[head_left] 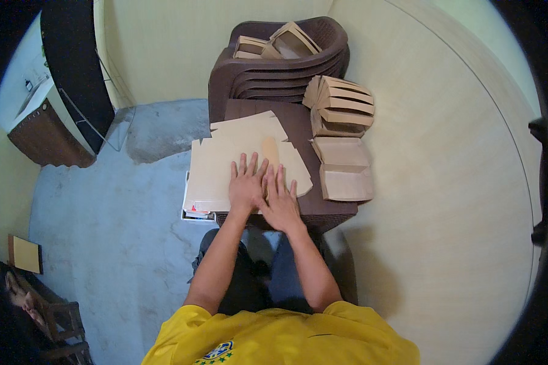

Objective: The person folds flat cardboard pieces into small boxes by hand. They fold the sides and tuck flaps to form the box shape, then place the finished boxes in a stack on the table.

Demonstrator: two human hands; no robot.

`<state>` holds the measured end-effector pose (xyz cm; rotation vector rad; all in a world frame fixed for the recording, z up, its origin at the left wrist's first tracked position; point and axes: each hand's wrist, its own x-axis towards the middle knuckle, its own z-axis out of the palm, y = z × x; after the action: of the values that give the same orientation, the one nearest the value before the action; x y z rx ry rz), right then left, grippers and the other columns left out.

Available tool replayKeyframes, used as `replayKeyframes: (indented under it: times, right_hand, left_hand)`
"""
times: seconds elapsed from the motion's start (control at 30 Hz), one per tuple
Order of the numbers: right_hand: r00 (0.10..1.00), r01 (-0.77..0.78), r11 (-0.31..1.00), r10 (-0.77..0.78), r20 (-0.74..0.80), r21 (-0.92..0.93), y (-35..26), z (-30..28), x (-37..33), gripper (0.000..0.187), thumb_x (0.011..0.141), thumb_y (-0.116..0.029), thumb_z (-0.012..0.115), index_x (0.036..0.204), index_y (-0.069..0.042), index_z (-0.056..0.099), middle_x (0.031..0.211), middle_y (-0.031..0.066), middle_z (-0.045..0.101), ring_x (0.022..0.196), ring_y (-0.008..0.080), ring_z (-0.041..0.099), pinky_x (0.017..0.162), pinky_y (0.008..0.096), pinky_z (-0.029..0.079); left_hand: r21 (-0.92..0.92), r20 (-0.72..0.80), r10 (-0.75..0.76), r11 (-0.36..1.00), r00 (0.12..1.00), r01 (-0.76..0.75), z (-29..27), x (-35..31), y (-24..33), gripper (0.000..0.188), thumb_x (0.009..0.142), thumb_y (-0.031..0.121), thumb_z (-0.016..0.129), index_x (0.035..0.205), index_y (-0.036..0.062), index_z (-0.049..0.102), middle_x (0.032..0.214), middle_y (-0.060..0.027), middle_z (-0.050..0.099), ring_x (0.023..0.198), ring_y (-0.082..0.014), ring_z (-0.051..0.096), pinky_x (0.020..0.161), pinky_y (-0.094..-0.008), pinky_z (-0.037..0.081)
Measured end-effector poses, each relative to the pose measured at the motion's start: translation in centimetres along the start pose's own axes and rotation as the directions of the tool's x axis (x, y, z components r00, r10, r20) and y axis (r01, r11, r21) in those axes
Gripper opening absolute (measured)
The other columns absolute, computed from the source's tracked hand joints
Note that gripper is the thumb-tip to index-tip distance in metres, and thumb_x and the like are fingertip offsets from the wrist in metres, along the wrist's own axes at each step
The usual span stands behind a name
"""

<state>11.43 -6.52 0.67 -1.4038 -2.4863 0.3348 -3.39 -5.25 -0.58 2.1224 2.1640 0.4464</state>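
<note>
A flat, unfolded cardboard box blank (216,164) lies on a dark brown table (332,207), with slits and angled flaps along its edges. My left hand (246,185) rests palm down on it with the fingers spread. Right beside it, my right hand (280,198) lies flat on the same cardboard, fingers stretched forward and the thumb side touching the left hand. Neither hand grips anything. Whether more blanks lie under the top one is hard to make out.
At the table's right edge stand an open folded cardboard box (347,176) and a stack of nested cardboard boxes (341,109). Behind are stacked brown plastic chairs (274,76) with more boxes on the seat. A white box (200,215) pokes out under the blank's near left corner.
</note>
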Motion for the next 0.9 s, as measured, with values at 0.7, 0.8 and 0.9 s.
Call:
replayKeyframes:
  times: [0.7, 0.8, 0.9]
  right_hand:
    - [0.946, -0.089, 0.945, 0.179, -0.271, 0.314, 3.1, -0.7, -1.2, 0.055, 0.099, -0.02, 0.073, 0.146, 0.003, 0.056, 0.134, 0.0301, 0.067, 0.128, 0.0476, 0.063, 0.11, 0.0484, 0.05]
    - [0.859, -0.198, 0.839, 0.397, -0.323, 0.506, 4.8, -1.3, 0.8, 0.035, 0.097, -0.016, 0.073, 0.126, 0.005, 0.069, 0.12, 0.0315, 0.073, 0.114, 0.048, 0.071, 0.098, 0.0489, 0.056]
    - [0.799, -0.139, 0.503, 0.565, -0.203, 0.853, 5.9, -1.3, 2.4, 0.031, 0.101, -0.015, 0.073, 0.124, 0.005, 0.067, 0.122, 0.0243, 0.074, 0.116, 0.039, 0.072, 0.099, 0.0447, 0.055]
  left_hand:
    - [-0.379, -0.183, -0.215, 0.916, 0.959, 0.133, 1.2, 0.7, -1.6, 0.045, 0.099, 0.023, 0.066, 0.139, 0.0022, 0.068, 0.162, -0.0224, 0.051, 0.159, -0.0406, 0.036, 0.132, -0.058, 0.025]
    - [-0.701, -0.145, -0.227, 0.71, 0.963, 0.062, -0.6, -0.3, -4.2, 0.039, 0.098, 0.024, 0.069, 0.132, 0.007, 0.074, 0.16, -0.0173, 0.055, 0.157, -0.042, 0.038, 0.13, -0.0622, 0.028]
    - [-0.297, -0.066, -0.071, 0.954, 0.995, 0.049, -1.5, -2.8, -4.8, 0.039, 0.098, 0.026, 0.07, 0.135, 0.0162, 0.074, 0.158, -0.0103, 0.058, 0.155, -0.0405, 0.041, 0.129, -0.0648, 0.028]
